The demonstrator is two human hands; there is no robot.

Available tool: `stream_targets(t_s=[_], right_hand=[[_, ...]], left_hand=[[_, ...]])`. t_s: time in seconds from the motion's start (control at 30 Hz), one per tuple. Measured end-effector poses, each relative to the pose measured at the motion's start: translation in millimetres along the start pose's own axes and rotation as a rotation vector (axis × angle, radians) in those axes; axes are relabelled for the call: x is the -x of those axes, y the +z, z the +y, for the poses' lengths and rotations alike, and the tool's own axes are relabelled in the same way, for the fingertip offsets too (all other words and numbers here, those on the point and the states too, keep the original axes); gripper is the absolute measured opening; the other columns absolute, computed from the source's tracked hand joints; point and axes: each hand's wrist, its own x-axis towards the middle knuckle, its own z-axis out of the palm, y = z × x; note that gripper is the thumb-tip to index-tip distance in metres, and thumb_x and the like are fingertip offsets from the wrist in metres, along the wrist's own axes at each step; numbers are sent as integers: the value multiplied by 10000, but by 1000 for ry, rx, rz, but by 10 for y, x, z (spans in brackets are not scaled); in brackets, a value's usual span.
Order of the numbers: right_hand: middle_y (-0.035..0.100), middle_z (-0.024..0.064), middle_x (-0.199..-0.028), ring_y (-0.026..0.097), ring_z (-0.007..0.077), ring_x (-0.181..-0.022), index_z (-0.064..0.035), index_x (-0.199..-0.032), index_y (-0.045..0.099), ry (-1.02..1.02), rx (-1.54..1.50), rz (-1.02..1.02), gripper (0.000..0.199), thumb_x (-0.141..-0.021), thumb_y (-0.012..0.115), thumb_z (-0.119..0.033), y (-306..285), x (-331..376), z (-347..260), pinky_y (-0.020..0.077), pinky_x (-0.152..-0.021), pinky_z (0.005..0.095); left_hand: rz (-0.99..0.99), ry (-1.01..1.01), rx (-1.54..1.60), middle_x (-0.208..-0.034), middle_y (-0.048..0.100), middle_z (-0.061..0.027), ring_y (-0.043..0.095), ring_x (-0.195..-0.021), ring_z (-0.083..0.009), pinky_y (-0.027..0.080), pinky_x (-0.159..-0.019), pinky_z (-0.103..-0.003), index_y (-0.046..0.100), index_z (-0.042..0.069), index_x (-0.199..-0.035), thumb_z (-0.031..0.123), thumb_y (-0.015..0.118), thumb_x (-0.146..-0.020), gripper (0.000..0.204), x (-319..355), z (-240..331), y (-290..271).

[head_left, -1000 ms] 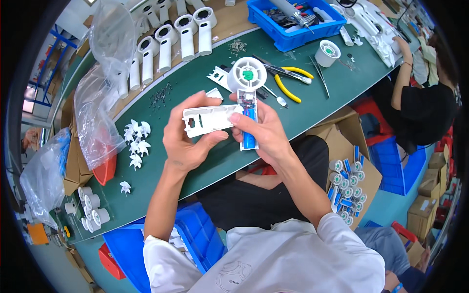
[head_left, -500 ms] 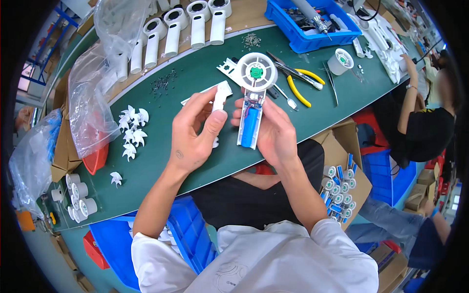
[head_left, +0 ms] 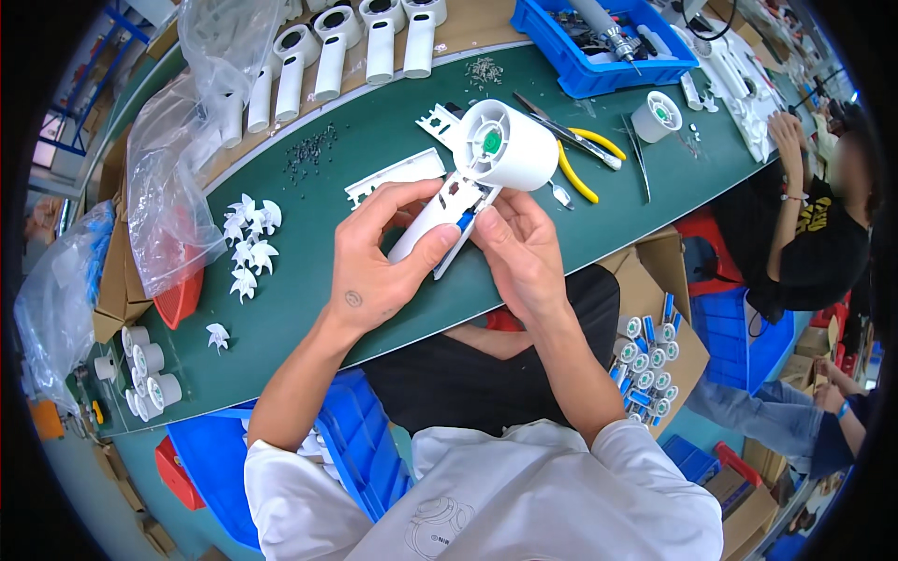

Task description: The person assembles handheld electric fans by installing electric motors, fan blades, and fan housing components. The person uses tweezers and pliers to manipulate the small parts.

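Note:
Above the bench's near edge, my right hand [head_left: 526,254] grips a partly assembled handheld fan [head_left: 524,151] by its handle. Its round white head points away from me, with a green centre inside. My left hand [head_left: 374,271] has its thumb and fingers around a long white handle cover [head_left: 428,227], which lies at an angle along the fan's handle. A strip of the blue battery [head_left: 465,221] shows between cover and handle; the wires are mostly hidden. Just beyond my left fingers rests a white rectangular part [head_left: 398,177], and a slotted white piece [head_left: 438,122] lies behind the fan head.
Yellow-handled pliers [head_left: 578,173], tweezers [head_left: 638,159] and a white fan head [head_left: 657,116] lie to the right. White impellers [head_left: 251,245] and dark screws [head_left: 315,154] sit left. A blue bin [head_left: 599,82] stands behind; a box of fan cores [head_left: 690,374] is beside me. A co-worker sits right.
My left hand has brought the white cover rightward onto the fan's handle, hiding most of the battery. The fan has turned and tilted, so its head's side now shows.

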Motion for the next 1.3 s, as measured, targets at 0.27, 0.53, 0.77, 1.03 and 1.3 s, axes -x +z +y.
stream_targets(t_s=[0.27, 0.53, 0.77, 1.03, 1.3], right_hand=[[547, 174, -1284, 538, 239, -1199, 60, -1343, 441, 18, 51, -16, 499, -918, 648, -100, -8, -1, -1, 422, -1041, 407], [547, 174, -1291, 545, 239, -1192, 54, -1346, 453, 37, 49, -42, 509, -907, 661, -97, -4, -11, -10, 437, -1027, 402], [554, 188, -1301, 541, 266, -1221, 83, -1343, 448, 173, -119, -92, 504, -917, 641, -107, -10, -37, -65, 422, -1054, 417], [524, 239, -1344, 493, 307, -1291, 95, -1372, 407, 91, -4, -59, 564, -918, 635, -149, 45, -35, -63, 375, -1101, 430], [605, 196, -1258, 332, 355, -1406, 54, -1369, 405, -26, -32, -142, 591, -923, 641, -254, -56, 22, -15, 305, -1137, 477]], left_hand=[[6, 47, -17, -1051, 668, -107, 625, -845, -161, 505, -766, -287, 644, 1, -1161, 80, 757, -802, 385, -1, -10, 18], [25, 66, -47, -1023, 662, -108, 623, -836, -164, 504, -767, -283, 639, 2, -1164, 80, 762, -798, 394, 21, -21, 48], [121, 186, -232, -964, 637, -119, 639, -826, -207, 521, -735, -322, 632, -5, -1127, 60, 773, -770, 389, 59, -16, 133], [187, 513, -509, -905, 621, -120, 641, -818, -264, 528, -714, -361, 590, -31, -1063, 31, 779, -735, 384, 66, -11, 310], [-200, -361, 240, -974, 670, -179, 689, -850, -253, 531, -713, -328, 475, -36, -1181, 217, 619, -949, 372, 129, 120, 194]])
